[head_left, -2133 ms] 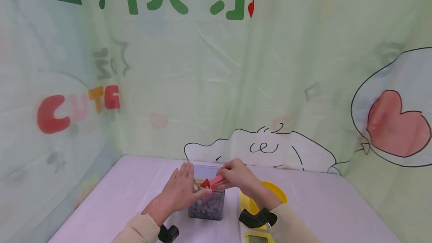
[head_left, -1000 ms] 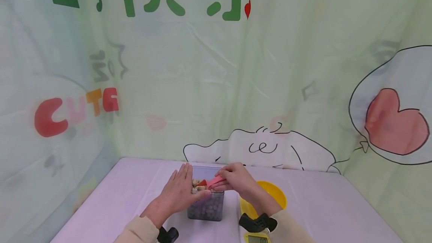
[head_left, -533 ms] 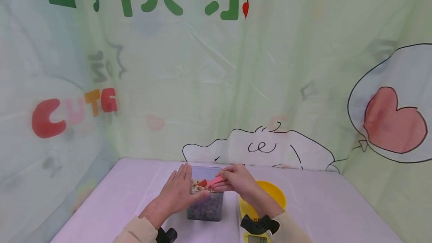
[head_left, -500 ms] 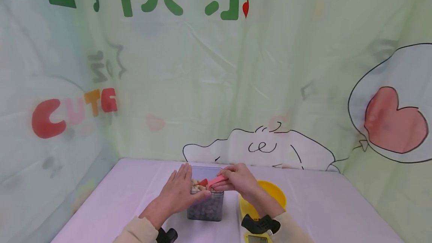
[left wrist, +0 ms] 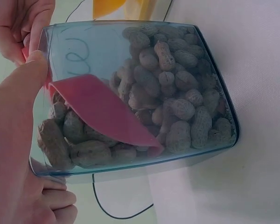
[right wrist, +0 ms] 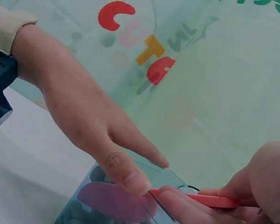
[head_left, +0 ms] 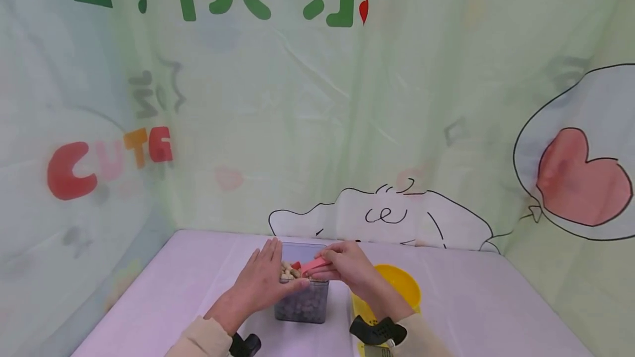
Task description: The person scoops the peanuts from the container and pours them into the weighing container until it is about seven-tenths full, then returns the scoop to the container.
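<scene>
A clear plastic container (head_left: pixel 301 303) of unshelled peanuts (left wrist: pixel 182 84) stands on the table. My left hand (head_left: pixel 259 282) lies against its left side and front rim, fingers straight and thumb stretched across the rim. From the right, my right hand (head_left: pixel 342 263) pinches the handle of a pink scoop (left wrist: pixel 107 109). Through the wall in the left wrist view, the scoop's blade slants down into the peanuts, some of them lying beneath it. In the right wrist view the handle passes between the right hand's fingers (right wrist: pixel 191 207), just over the rim.
A yellow kitchen scale (head_left: pixel 364 308) with a yellow bowl (head_left: pixel 401 282) stands right of the container, partly hidden by the right forearm. The lilac tablecloth (head_left: pixel 476 302) spreads to both sides. A printed curtain (head_left: pixel 317 125) hangs behind and to the left.
The scoop has sunk lower and further left among the peanuts, so less of its red blade shows above them. The left hand stays in place on the container.
</scene>
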`<state>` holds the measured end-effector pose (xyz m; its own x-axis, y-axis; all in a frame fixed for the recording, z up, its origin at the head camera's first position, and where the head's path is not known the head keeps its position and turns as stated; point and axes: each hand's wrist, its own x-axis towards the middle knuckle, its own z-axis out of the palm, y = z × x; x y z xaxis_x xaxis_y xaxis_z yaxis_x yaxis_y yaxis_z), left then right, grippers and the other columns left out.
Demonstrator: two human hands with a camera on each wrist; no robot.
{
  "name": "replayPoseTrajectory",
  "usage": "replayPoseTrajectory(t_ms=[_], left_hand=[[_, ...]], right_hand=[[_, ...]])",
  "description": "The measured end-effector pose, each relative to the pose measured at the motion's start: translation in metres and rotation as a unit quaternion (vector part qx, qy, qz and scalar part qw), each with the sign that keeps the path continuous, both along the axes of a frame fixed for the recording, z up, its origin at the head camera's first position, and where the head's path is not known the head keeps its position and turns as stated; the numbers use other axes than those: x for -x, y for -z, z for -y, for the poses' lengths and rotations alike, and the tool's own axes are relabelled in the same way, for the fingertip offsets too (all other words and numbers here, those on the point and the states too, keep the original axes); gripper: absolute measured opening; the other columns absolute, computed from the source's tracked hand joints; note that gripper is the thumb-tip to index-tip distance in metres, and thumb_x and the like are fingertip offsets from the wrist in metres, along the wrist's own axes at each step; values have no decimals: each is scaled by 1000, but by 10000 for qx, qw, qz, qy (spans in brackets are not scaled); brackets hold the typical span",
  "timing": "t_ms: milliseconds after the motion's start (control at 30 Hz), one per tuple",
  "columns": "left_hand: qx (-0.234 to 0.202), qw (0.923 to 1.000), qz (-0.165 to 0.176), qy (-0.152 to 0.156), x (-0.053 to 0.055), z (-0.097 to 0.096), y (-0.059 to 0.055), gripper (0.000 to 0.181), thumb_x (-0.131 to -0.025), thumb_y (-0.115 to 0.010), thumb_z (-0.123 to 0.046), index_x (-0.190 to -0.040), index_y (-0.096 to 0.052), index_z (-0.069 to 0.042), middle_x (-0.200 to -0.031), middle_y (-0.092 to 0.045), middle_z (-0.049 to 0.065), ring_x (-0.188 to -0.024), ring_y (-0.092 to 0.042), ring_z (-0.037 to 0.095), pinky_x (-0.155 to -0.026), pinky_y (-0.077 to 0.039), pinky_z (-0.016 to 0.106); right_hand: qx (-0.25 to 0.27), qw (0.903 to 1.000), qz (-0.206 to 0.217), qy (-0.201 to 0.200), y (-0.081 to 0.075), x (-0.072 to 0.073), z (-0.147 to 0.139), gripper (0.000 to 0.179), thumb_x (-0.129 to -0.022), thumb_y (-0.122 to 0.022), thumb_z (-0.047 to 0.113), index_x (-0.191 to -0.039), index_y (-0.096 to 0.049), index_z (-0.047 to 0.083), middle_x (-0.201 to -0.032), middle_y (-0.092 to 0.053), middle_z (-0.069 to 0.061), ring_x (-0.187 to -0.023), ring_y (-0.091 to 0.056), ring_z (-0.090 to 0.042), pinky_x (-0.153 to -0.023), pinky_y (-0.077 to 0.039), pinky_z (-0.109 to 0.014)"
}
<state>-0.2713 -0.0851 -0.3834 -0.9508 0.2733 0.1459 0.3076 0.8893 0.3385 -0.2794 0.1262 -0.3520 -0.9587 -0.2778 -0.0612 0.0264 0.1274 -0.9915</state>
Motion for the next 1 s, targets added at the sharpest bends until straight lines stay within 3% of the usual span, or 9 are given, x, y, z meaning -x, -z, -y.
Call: replayPoseTrajectory(t_ms=[267,533,1000], left_hand=[[-12,10000,-42,-45,0,1,2,118,-79,-54,-81,-153,-25,6,-161,-26,24,-151,-24,37,-123,-22,56],[-61,9999,-32,-72,1,-1,3,116,-80,-56,-79,-153,-26,6,-161,-27,23,-151,-25,36,-123,-22,55],[-100,9998,-92,-173,4,-2,7,114,-79,-61,-76,-153,-28,5,-161,-28,23,-150,-26,37,-122,-23,56]], right_hand=[[292,9995,151,-40,5,4,-3,30,-104,-48,9,-116,-62,-14,-94,-72,-20,-82,-77,-25,-76,-61,-29],[368,9974,300,548,7,5,-11,30,-103,-48,10,-119,-63,-12,-94,-72,-18,-83,-76,-26,-77,-61,-31],[865,9931,436,659,14,4,-26,35,-105,-47,12,-127,-56,-14,-102,-74,-22,-92,-76,-28,-81,-61,-33]])
